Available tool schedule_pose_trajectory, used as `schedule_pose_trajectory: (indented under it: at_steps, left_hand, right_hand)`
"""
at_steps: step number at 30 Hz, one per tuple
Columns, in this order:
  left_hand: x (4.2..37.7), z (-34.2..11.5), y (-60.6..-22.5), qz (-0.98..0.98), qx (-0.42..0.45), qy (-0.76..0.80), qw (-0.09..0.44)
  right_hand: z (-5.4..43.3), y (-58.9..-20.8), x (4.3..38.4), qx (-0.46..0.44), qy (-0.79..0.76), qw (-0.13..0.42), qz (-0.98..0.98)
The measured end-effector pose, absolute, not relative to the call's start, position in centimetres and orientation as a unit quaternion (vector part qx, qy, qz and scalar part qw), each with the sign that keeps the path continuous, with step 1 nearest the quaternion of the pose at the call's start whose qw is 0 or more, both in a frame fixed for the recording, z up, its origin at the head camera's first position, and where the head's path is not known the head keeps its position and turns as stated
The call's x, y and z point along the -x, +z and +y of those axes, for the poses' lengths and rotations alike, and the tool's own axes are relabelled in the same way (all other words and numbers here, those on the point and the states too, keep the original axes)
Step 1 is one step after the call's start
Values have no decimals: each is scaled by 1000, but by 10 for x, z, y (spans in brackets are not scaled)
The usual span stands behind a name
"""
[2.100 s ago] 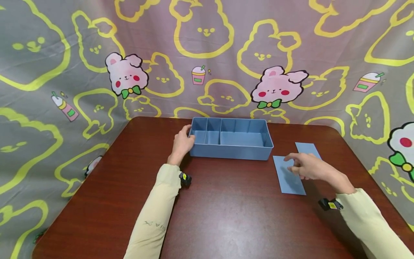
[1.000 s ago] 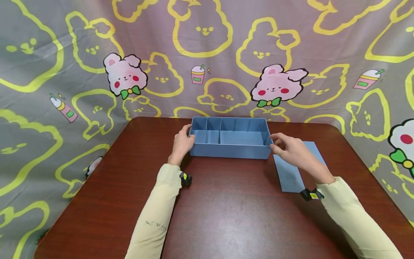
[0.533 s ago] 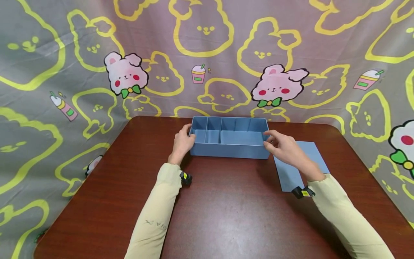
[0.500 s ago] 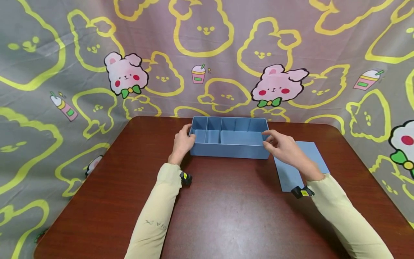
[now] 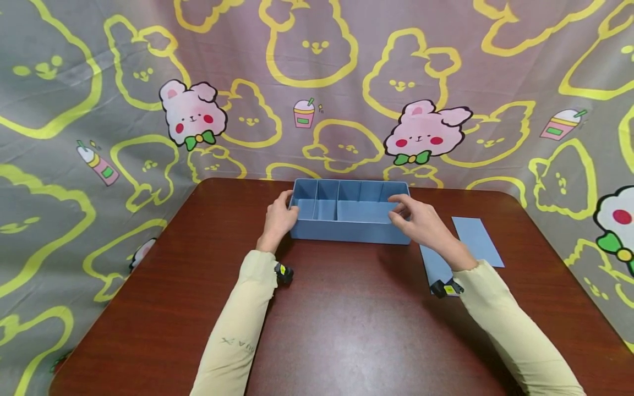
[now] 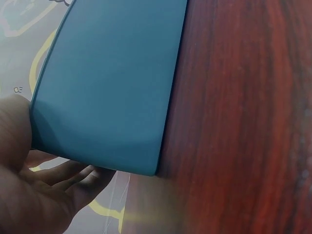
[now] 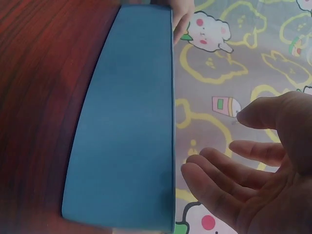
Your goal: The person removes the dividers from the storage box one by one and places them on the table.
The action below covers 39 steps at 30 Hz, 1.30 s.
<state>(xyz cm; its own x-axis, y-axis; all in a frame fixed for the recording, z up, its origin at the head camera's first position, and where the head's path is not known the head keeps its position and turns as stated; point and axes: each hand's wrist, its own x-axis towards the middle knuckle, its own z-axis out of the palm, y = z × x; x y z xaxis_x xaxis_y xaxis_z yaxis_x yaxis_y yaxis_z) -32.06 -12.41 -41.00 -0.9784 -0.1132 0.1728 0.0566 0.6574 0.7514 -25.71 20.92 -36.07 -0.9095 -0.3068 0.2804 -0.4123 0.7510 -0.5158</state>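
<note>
A blue divided storage box (image 5: 346, 231) stands on the table, with two narrow compartments on its left and a wide one on its right. My left hand (image 5: 278, 220) grips its left end, thumb over the rim. In the left wrist view, that hand's fingers (image 6: 92, 185) lie along the end wall of the box (image 6: 107, 87). My right hand (image 5: 421, 223) hovers over the box's right end, fingers loosely bent and spread. Seen in the right wrist view, the right hand (image 7: 243, 180) holds nothing and stays apart from the box's long wall (image 7: 131, 122).
Two flat blue panels lie to the right of the box: a farther panel (image 5: 477, 242) and a nearer panel (image 5: 436, 267), partly hidden by the right wrist. The dark wooden table (image 5: 346, 319) ends at a patterned curtain (image 5: 337, 110) behind the box.
My right hand has moved left from above the nearer flat panel, past the box's right end, to over its wide compartment. The left hand and the box have kept their place.
</note>
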Motion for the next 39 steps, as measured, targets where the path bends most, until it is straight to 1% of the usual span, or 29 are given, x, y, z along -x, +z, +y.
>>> schedule_pose_trajectory:
  at_steps: [20, 33, 39]
  left_hand:
    - [320, -126, -411, -905, -12, -414, 101]
    - [320, -125, -412, -904, -14, -414, 102]
    - [322, -126, -412, -904, -10, -416, 102]
  right_hand:
    - [175, -361, 269, -190, 328, 68, -923]
    - [159, -362, 275, -185, 346, 89, -916]
    - [150, -362, 280, -178, 352, 82, -915]
